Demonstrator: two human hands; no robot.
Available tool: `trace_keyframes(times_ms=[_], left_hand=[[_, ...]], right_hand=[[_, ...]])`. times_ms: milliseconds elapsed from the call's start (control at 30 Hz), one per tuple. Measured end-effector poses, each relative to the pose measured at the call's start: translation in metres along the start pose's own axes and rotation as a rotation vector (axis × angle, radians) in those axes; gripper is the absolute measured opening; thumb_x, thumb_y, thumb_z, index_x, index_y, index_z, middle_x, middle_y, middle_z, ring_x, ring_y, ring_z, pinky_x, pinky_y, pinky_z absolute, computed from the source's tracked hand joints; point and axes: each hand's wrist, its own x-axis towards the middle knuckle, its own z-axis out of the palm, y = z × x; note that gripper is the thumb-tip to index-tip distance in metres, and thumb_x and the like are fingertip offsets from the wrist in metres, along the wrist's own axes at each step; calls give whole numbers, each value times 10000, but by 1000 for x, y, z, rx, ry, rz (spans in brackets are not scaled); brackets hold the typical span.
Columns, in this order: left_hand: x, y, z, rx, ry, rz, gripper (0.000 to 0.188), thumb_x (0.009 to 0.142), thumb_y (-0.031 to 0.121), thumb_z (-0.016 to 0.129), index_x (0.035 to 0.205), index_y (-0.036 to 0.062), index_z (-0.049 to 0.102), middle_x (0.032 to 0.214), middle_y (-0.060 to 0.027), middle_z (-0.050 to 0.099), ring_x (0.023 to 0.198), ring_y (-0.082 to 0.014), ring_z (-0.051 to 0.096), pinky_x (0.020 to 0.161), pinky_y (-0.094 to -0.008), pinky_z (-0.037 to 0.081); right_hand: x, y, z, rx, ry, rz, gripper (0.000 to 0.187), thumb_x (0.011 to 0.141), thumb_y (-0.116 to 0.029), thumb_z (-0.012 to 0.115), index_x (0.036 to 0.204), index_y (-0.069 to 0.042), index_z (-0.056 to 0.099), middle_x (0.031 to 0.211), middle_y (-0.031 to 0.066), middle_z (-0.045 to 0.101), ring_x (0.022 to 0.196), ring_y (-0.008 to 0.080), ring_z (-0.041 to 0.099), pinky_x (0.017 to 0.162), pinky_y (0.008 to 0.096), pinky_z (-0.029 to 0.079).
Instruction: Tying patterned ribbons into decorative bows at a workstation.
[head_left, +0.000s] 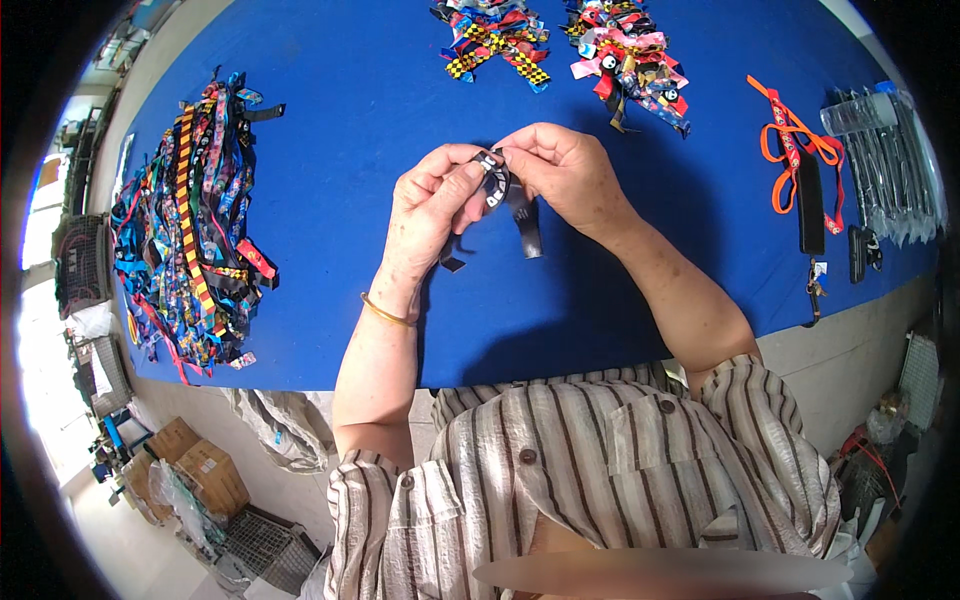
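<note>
Over the middle of the blue table, both my hands hold a short black strap (495, 187) with white printing. My left hand (432, 205), with a gold bangle at the wrist, pinches it between thumb and fingers. Close beside it, my right hand (562, 178) pinches the strap's upper part with its fingertips. A dark loose end (527, 230) hangs below my right hand, and another dark end (454, 263) shows under my left fingers. What lies between the fingertips is partly hidden.
A large pile of colourful lanyards (190, 230) covers the left of the blue table (340, 190). Two bundles of patterned straps (500, 45) lie at the far edge. To the right are an orange lanyard (790, 140), a black strap (810, 205) and clear plastic packets (890, 160).
</note>
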Motion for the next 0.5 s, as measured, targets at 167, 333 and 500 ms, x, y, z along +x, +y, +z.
trace_keyframes(times_ms=[167, 333, 500], left_hand=[[2, -5, -1, -69, -24, -39, 180, 1015, 150, 553, 1054, -3, 640, 652, 13, 565, 505, -35, 426, 459, -187, 320], [3, -2, 3, -81, -5, -24, 185, 1017, 157, 548, 1066, 0, 635, 659, 8, 575, 504, -33, 434, 458, -186, 331], [5, -7, -3, -141, -10, -8, 193, 1024, 161, 526, 1082, 7, 628, 661, -8, 583, 505, -45, 451, 484, -195, 359]], right_hand=[[1, 0, 1, 95, -26, -47, 175, 967, -109, 610, 1033, 40, 676, 853, 63, 712, 711, 83, 664, 636, 226, 555], [2, 2, -1, 188, -93, -50, 195, 960, -98, 621, 1094, 42, 647, 944, 82, 707, 796, 99, 672, 715, 233, 563], [1, 0, 1, 238, -83, -11, 180, 935, -102, 667, 1058, 27, 644, 909, 65, 695, 797, 95, 650, 738, 229, 535]])
